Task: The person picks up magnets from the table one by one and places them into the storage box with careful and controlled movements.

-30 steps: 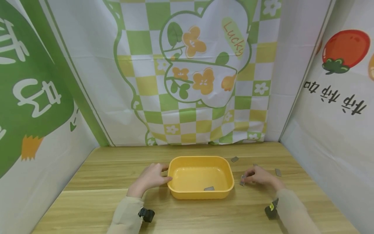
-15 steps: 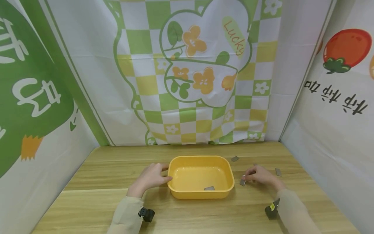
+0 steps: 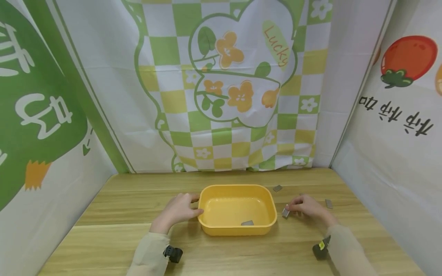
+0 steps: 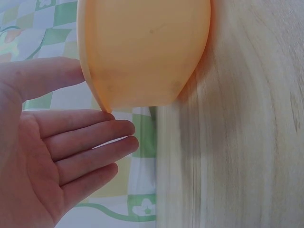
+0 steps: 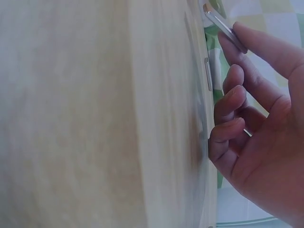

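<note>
In the head view, a yellow plastic basin (image 3: 237, 230) stands on the wooden table. My left hand (image 3: 179, 209) is at its left end; the left wrist view shows straight fingers (image 4: 90, 135), with thumb and forefinger touching the basin rim (image 4: 84, 61). To the right of the basin, my right hand (image 3: 307, 207) pinches a small thin grey rectangular metal piece (image 3: 285, 212) between thumb and forefinger. The right wrist view shows this metal piece (image 5: 223, 27) tilted, with the other fingers curled below. A similar grey piece (image 3: 247, 223) lies inside the basin near its front wall.
Loose grey pieces lie on the table (image 3: 221, 255): one behind the basin's right corner (image 3: 277, 188), another right of my right hand (image 3: 329, 204). A further one is mostly hidden behind that hand. Printed cloth (image 3: 224, 145) closes off the back and sides.
The metal piece in my right hand has tilted and shifted slightly, showing a brighter edge. My left hand and the basin have stayed in place.
</note>
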`<state>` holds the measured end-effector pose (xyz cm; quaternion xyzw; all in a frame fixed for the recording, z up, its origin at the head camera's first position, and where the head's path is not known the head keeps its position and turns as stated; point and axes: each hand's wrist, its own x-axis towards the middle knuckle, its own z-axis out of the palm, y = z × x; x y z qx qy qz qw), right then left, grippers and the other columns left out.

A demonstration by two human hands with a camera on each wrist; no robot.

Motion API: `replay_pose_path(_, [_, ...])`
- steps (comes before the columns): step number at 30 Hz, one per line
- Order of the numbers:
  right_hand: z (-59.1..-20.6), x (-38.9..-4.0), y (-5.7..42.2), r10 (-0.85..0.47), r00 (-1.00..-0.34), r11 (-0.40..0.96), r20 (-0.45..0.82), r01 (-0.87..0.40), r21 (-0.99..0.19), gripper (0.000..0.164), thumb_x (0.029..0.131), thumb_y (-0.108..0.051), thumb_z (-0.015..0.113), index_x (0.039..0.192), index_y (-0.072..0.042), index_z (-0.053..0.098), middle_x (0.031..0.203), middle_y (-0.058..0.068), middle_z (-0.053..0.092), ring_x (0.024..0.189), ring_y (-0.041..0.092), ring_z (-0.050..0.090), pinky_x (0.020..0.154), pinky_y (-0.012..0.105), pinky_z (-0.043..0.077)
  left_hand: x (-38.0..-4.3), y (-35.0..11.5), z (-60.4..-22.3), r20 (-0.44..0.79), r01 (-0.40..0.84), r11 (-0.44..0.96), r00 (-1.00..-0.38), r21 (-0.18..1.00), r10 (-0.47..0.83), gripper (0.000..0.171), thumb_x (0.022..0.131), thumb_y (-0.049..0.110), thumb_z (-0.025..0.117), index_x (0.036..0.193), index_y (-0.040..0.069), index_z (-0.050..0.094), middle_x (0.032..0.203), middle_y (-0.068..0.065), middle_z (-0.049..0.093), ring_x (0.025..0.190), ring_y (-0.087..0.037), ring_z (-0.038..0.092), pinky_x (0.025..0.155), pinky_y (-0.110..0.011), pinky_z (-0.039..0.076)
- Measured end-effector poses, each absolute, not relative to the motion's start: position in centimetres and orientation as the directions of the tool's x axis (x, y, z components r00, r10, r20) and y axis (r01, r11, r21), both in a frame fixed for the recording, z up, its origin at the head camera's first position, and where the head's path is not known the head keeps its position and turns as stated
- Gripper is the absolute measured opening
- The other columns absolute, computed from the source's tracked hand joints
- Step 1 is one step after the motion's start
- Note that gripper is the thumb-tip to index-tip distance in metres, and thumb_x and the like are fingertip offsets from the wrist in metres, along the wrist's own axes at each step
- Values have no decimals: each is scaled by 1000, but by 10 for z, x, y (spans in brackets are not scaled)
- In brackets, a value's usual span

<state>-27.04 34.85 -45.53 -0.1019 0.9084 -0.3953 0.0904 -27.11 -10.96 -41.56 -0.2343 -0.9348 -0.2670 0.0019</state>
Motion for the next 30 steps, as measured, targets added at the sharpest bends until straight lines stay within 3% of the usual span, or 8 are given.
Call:
replay_pose_path(17, [-453,-269,348,-239,-968,595,-74,-86,-799,31,87,-33,66,98,-4,71,91,5,66,77,17,54,64,29,47,-273,-109,-416,122,426,760,-897,490,424,46,82,29,73,121,6,65,117,-15,67,109,-33,63,91,-50,51])
replay_pose_path(24, [-452,-270,347,-236,-972,626,-9,-145,-767,31,89,-35,65,100,-8,71,99,6,68,89,17,58,76,30,48,-273,-109,-418,122,434,755,-893,491,433,46,82,29,73,121,5,65,117,-16,66,109,-34,63,90,-50,51])
replay_pose_path(30, [-452,-270,345,-226,-972,605,56,-185,-774,28,87,-32,67,97,-6,71,94,7,67,84,18,58,71,26,49,-272,-108,-416,138,451,740,-884,499,446,45,82,27,73,120,5,65,117,-17,67,108,-36,63,89,-52,51])
